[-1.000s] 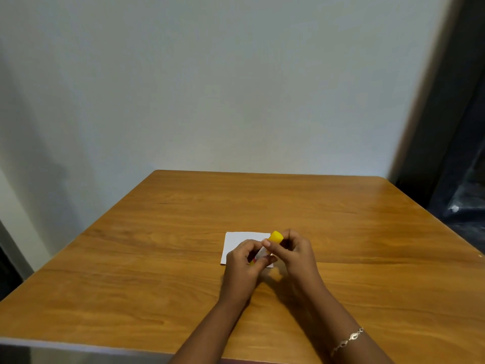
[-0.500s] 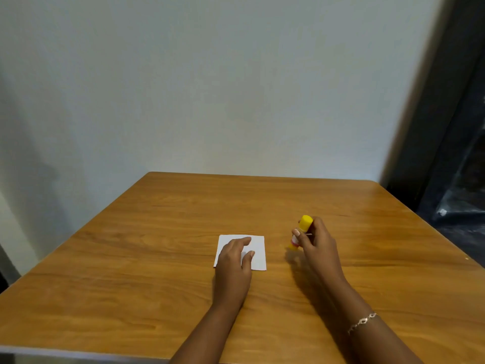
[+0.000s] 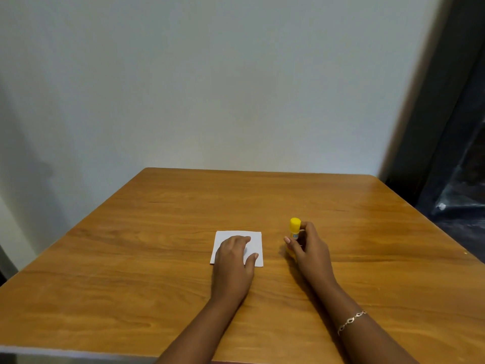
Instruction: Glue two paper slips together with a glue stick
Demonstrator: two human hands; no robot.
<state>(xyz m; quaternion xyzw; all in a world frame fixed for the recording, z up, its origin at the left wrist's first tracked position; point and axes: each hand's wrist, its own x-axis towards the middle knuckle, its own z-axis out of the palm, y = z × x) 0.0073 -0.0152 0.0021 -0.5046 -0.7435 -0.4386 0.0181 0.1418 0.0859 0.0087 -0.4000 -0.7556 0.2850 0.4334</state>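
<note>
A white square of paper [image 3: 254,241] lies flat near the middle of the wooden table [image 3: 162,258]. My left hand [image 3: 233,261] rests on it, fingers laid flat over its near half; I cannot tell whether it is one slip or two stacked. Just to the right, a glue stick [image 3: 294,228] with a yellow cap stands upright on the table. My right hand [image 3: 307,248] holds its body between thumb and curled fingers; only the cap and a strip of label show.
A pale wall runs close behind the table's far edge. A dark doorway or curtain [image 3: 456,153] stands at the right. The table's near edge [image 3: 65,352] is at the bottom of the view. A bracelet is on my right wrist.
One second ago both hands held the glue stick over the paper. My right hand has carried it to the right and stood it on the table; my left hand has settled flat on the paper.
</note>
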